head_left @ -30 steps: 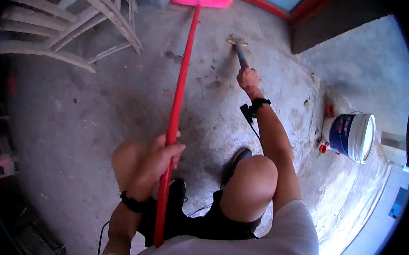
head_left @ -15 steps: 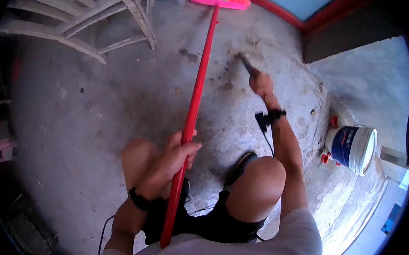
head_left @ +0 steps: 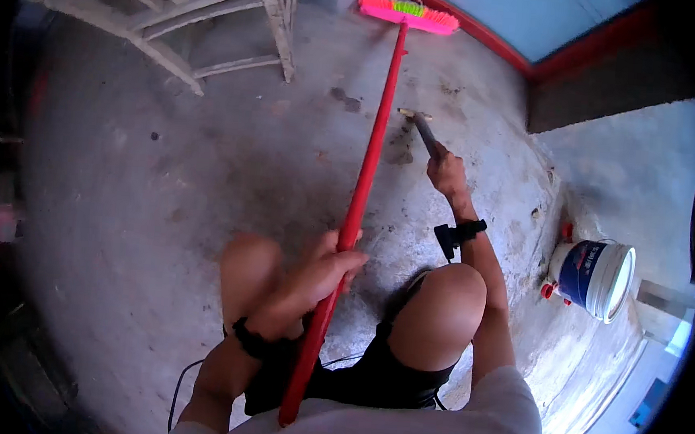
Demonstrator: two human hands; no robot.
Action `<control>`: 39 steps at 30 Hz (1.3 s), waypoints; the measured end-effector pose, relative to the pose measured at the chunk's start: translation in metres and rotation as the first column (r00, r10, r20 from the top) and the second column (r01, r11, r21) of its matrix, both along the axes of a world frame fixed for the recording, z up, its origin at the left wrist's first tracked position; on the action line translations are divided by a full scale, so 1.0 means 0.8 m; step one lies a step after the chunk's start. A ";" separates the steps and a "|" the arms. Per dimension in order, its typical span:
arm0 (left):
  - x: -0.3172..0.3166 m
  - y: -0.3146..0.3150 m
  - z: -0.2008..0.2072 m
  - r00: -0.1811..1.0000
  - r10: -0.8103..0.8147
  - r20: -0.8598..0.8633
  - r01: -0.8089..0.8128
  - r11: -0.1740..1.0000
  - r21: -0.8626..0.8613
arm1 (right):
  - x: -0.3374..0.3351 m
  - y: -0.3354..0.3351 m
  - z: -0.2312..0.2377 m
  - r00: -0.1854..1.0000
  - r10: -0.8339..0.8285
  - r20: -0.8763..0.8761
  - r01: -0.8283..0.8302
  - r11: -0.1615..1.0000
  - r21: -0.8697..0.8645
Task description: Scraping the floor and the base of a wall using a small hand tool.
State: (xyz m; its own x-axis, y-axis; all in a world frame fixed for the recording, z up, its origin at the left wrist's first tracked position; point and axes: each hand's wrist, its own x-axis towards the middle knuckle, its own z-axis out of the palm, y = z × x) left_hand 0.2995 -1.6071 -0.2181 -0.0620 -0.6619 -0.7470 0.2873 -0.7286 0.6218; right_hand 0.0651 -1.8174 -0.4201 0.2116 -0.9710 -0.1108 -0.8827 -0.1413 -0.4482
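Observation:
A broom with a long red handle slants up across the view from my lap. Its pink head, with orange and green bristles turned upward, lies at the far end by a red frame. My left hand is wrapped round the handle, between my bent knees. My right hand reaches forward to the right of the broom, closed round the dark handle of what looks like a hammer. Its small yellowish head points away from me, over or on the floor; whether it touches cannot be told.
Bare concrete floor with dark stains surrounds me. A weathered wooden chair-like frame stands far left. On the right, a white and blue bucket lies tipped beside small red pieces. A dark-sided step is beyond it.
The view has shifted, so the broom appears farther right. My right hand has moved slightly, and the hammer, blurred before, is sharper. Both hands keep their hold.

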 end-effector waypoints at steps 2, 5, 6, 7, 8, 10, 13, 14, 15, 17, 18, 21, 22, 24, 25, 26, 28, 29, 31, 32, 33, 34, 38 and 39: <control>-0.001 -0.002 -0.007 0.999 -0.031 -0.043 0.026 0.995 -0.100 | 0.016 -0.027 -0.007 0.997 0.017 -0.080 -0.015 0.999 0.029; -0.032 -0.007 -0.035 0.995 -0.092 -0.050 0.086 0.991 -0.107 | -0.021 -0.093 -0.043 1.000 0.005 -0.007 -0.006 0.983 -0.183; -0.026 -0.004 -0.033 0.996 -0.075 -0.041 0.071 0.993 -0.096 | -0.009 -0.097 -0.041 0.999 0.035 0.020 -0.029 0.973 -0.231; -0.021 -0.002 -0.029 0.992 -0.095 -0.087 0.084 0.989 -0.123 | -0.002 -0.093 -0.040 0.996 0.094 -0.014 -0.095 0.977 -0.192; -0.016 -0.001 -0.025 0.984 -0.117 -0.135 0.096 0.984 -0.152 | -0.002 -0.086 -0.036 0.987 0.152 -0.050 -0.158 0.976 -0.153; 0.001 0.001 -0.013 0.992 -0.094 -0.088 0.080 0.986 -0.143 | 0.012 -0.028 -0.023 0.958 0.282 0.055 -0.276 0.955 -0.107; 0.002 0.002 -0.006 0.993 -0.115 -0.016 0.112 0.985 -0.129 | 0.031 0.020 -0.009 0.929 0.301 0.217 -0.283 0.953 -0.111; -0.001 0.001 -0.005 0.990 -0.140 0.020 0.141 0.983 -0.115 | 0.043 0.018 -0.005 0.945 0.278 0.173 -0.276 0.960 -0.034; -0.007 -0.004 -0.006 0.989 -0.148 0.009 0.148 0.981 -0.127 | 0.053 -0.001 -0.001 0.950 0.298 0.090 -0.294 0.954 -0.052; -0.020 -0.009 -0.012 0.981 -0.178 -0.080 0.162 0.972 -0.172 | 0.073 -0.052 -0.007 0.955 0.293 0.044 -0.290 0.954 -0.074; -0.024 -0.009 -0.018 0.980 -0.182 -0.080 0.167 0.971 -0.172 | 0.086 -0.071 -0.015 0.956 0.280 0.088 -0.274 0.958 -0.080; -0.013 -0.001 -0.026 0.986 -0.135 -0.099 0.114 0.974 -0.194 | 0.125 -0.078 -0.010 0.949 0.311 0.044 -0.302 0.943 -0.141; -0.008 -0.001 -0.025 0.985 -0.133 -0.114 0.111 0.978 -0.175 | 0.120 -0.068 -0.009 0.946 0.321 0.048 -0.312 0.940 -0.141; -0.001 -0.001 -0.017 0.984 -0.120 -0.132 0.099 0.983 -0.156 | 0.088 -0.022 -0.001 0.889 0.458 -0.008 -0.455 0.880 -0.137; 0.001 0.000 -0.007 0.983 -0.127 -0.132 0.110 0.985 -0.132 | 0.082 -0.002 0.008 0.884 0.468 -0.004 -0.464 0.876 -0.134; 0.011 0.003 -0.005 0.988 -0.111 -0.103 0.102 0.991 -0.090 | 0.100 0.018 0.012 0.884 0.467 0.026 -0.465 0.883 -0.070; 0.003 -0.002 -0.002 0.985 -0.109 -0.134 0.094 0.989 -0.115 | 0.091 0.017 0.022 0.903 0.430 -0.016 -0.430 0.903 -0.001; -0.004 -0.001 0.000 0.982 -0.107 -0.156 0.088 0.988 -0.127 | 0.105 0.002 0.012 0.922 0.387 0.011 -0.387 0.921 -0.047; -0.014 -0.008 -0.014 0.977 -0.138 -0.165 0.115 0.983 -0.141 | 0.147 -0.050 -0.002 0.940 0.339 -0.025 -0.340 0.938 -0.072; -0.017 -0.005 -0.020 0.973 -0.157 -0.169 0.135 0.981 -0.138 | 0.165 -0.066 -0.007 0.939 0.331 -0.094 -0.335 0.942 -0.031; -0.001 0.009 -0.023 0.986 -0.110 -0.123 0.101 0.992 -0.082 | 0.217 -0.055 -0.015 0.928 0.372 -0.025 -0.372 0.928 -0.003; -0.004 0.006 -0.021 0.990 -0.097 -0.105 0.086 0.991 -0.107 | 0.202 -0.069 -0.005 0.912 0.411 0.013 -0.410 0.911 -0.041; 0.009 0.003 -0.020 0.985 -0.109 -0.135 0.088 0.984 -0.153 | 0.120 0.004 0.007 0.844 0.536 0.001 -0.536 0.844 0.030; 0.004 -0.006 -0.015 0.979 -0.120 -0.166 0.090 0.981 -0.173 | 0.069 0.024 0.018 0.794 0.608 0.003 -0.602 0.788 -0.131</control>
State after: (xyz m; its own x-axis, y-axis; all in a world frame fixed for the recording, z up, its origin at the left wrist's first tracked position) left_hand 0.3025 -1.6117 -0.2300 -0.2578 -0.7569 -0.6006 0.3295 -0.6532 0.6818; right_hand 0.1202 -1.7979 -0.4055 0.7618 -0.6475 0.0180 -0.5793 -0.6934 -0.4286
